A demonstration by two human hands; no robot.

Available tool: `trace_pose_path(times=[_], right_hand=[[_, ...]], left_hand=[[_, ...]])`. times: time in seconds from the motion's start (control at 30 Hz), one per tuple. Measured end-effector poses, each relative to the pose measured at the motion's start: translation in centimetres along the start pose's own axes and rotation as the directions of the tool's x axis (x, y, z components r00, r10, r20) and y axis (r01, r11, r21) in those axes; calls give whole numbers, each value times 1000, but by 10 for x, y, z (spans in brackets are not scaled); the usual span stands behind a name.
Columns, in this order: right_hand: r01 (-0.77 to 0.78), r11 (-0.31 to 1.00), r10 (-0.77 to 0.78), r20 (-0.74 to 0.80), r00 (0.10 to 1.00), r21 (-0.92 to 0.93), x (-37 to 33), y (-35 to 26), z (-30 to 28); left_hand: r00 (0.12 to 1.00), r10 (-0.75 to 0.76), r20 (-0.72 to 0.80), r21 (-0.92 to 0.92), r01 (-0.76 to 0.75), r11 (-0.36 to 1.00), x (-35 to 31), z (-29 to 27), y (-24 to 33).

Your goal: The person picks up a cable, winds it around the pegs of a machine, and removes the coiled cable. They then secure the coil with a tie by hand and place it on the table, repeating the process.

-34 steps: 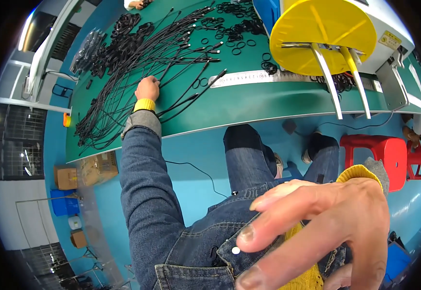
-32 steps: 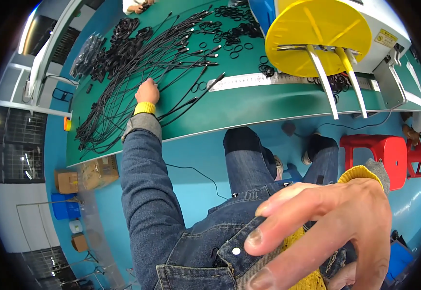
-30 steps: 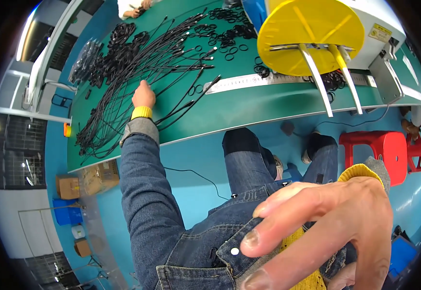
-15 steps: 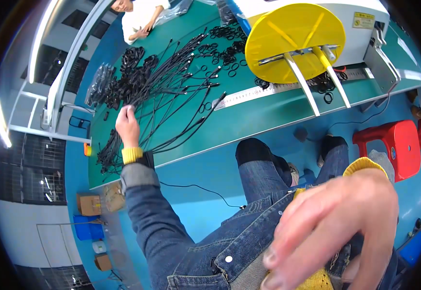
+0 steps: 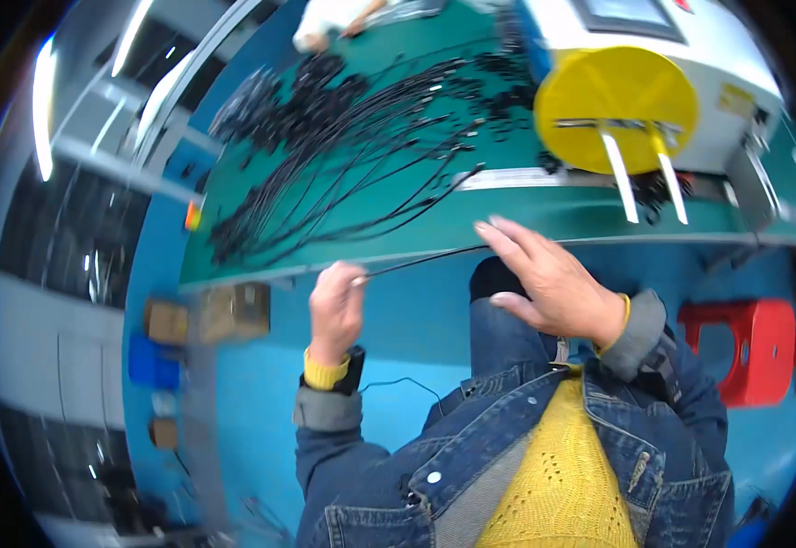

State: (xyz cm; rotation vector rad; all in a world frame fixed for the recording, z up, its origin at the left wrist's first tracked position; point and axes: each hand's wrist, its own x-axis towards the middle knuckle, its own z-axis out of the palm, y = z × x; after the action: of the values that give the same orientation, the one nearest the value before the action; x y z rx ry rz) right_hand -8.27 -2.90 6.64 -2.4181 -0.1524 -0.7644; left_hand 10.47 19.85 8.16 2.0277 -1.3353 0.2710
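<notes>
Mid-frame, the left hand [image 5: 337,306] pinches a black cable [image 5: 425,261], apparently keeping it straight; whether the right hand [image 5: 558,290] grips is unclear.

A cable [image 5: 427,259] (thin, black) now stretches from left hand [image 5: 336,306] to right hand [image 5: 558,285].

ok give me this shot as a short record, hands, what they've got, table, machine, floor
left hand: pinching a thin black cable
right hand: fingers extended at the cable's other end, grip unclear
cable: stretched between the hands, off the table's near edge
table: green, with a spread of black cables and a ruler
machine: white, yellow disc in front
floor: blue, red stool at right
</notes>
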Motion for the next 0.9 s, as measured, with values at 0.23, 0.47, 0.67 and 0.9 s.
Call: trace_pose_path(times=[0.23, 0.47, 0.67, 0.9], right_hand=[[-53, 993, 29, 227, 974, 102, -29, 0, 15], [-506, 842, 276, 657, 702, 187, -72, 11, -87], [-790, 524, 706, 356, 612, 319, -146, 30, -112], [-300, 949, 295, -64, 953, -99, -125, 5, -88]], left_hand=[[982, 184, 37, 26, -185, 982, 1, 5, 19], [808, 282, 517, -503, 20, 864, -32, 68, 54], [414, 350, 840, -527, 774, 351, 1, 119, 106], [648, 181, 740, -596, 506, 624, 26, 146, 150]])
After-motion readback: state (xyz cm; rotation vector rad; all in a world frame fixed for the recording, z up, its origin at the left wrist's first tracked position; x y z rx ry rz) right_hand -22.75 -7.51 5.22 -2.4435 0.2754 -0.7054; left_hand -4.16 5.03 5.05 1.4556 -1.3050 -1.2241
